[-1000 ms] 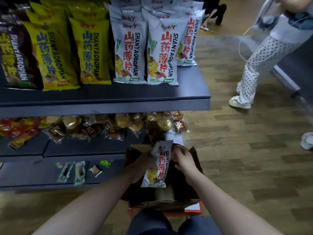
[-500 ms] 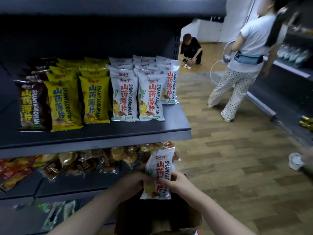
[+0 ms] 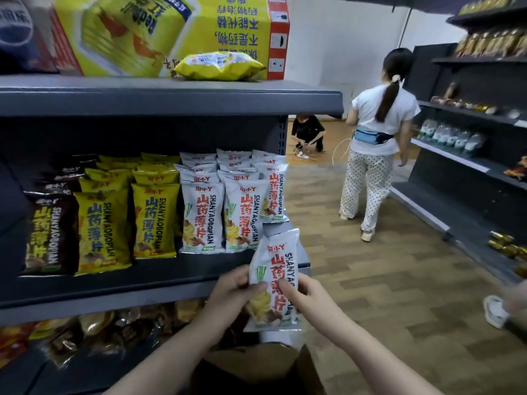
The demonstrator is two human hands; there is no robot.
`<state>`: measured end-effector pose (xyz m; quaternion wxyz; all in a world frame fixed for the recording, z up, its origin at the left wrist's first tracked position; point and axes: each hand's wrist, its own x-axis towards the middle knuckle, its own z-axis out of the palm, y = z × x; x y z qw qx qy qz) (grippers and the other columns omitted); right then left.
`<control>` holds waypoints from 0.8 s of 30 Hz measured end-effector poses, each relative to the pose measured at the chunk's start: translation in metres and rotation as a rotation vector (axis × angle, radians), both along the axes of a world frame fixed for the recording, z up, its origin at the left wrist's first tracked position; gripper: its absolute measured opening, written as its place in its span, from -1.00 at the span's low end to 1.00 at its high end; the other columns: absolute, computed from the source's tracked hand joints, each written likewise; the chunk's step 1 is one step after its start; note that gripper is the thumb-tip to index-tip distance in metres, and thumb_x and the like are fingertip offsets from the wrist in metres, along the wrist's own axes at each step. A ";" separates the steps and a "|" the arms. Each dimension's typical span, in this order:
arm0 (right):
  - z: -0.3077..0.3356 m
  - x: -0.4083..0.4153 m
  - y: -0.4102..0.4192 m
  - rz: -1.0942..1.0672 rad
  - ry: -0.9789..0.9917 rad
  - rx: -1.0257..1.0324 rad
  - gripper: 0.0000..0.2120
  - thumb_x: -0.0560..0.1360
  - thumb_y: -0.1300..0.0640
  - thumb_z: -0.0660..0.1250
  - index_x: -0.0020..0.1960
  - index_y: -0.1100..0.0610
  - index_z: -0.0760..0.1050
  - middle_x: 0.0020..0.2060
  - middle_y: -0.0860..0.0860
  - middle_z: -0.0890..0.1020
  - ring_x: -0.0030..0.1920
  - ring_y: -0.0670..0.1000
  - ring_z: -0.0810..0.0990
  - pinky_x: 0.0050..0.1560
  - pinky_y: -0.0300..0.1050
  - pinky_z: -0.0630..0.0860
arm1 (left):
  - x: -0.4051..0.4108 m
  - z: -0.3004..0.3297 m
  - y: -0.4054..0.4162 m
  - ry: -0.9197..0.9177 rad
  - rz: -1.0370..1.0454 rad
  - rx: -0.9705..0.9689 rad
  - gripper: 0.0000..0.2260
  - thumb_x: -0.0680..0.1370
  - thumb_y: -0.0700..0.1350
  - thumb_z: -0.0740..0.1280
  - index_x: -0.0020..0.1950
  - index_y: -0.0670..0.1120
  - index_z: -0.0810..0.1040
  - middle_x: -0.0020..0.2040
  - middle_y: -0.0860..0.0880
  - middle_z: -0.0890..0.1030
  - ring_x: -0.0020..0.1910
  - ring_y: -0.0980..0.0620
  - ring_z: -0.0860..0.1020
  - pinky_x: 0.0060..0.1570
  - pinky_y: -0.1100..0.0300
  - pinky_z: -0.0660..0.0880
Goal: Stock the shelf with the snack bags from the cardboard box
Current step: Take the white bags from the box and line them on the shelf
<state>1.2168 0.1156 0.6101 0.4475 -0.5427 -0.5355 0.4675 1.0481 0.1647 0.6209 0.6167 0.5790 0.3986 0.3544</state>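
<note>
Two hands held one white snack bag (image 3: 275,280) upright in front of the right end of the grey shelf (image 3: 119,283), above the open cardboard box (image 3: 256,366). From the left, the shelf carried dark brown bags (image 3: 45,235), then yellow bags (image 3: 125,212), then rows of matching white bags (image 3: 225,201), all standing upright. The left hand (image 3: 232,292) gripped the held bag's left edge, its thumb curled onto the printed front and its fingers hidden behind. The right hand (image 3: 303,292) gripped the right edge in the same manner, thumb lying on the front beside the left thumb, the two thumb tips just apart. The bag's top rose above both hands and overlapped the shelf's front corner; its bottom seal hung below them. To the right, a person in spotted trousers (image 3: 373,155) stood in the aisle, facing away.
</note>
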 end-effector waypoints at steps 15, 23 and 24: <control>0.012 0.045 0.078 -0.172 -0.009 -0.003 -0.70 0.38 0.19 0.50 0.05 0.18 0.50 -0.04 0.05 0.69 -0.03 0.03 0.67 0.01 -0.05 0.59 | 0.076 0.024 0.055 0.304 0.305 0.470 -0.72 0.56 -0.29 0.20 0.28 -0.19 0.43 0.17 -0.10 0.55 0.09 0.04 0.51 -0.04 0.46 0.43; 0.005 0.057 0.130 -0.252 -0.050 -0.024 -0.69 0.37 0.16 0.50 0.05 0.19 0.50 -0.07 0.05 0.67 -0.06 0.03 0.65 -0.02 0.04 0.59 | 0.106 0.010 0.065 0.495 0.422 0.554 -0.48 0.45 -0.35 0.21 0.41 -0.22 0.25 0.37 -0.15 0.33 0.43 -0.07 0.24 0.48 0.14 0.08; 0.003 0.060 0.135 -0.269 -0.038 -0.037 -0.70 0.38 0.18 0.50 0.05 0.20 0.49 -0.07 0.06 0.67 -0.05 0.05 0.66 0.01 0.06 0.59 | 0.111 0.009 0.064 0.528 0.438 0.579 -0.50 0.46 -0.35 0.22 0.40 -0.23 0.26 0.38 -0.16 0.32 0.44 -0.06 0.22 0.48 0.18 0.04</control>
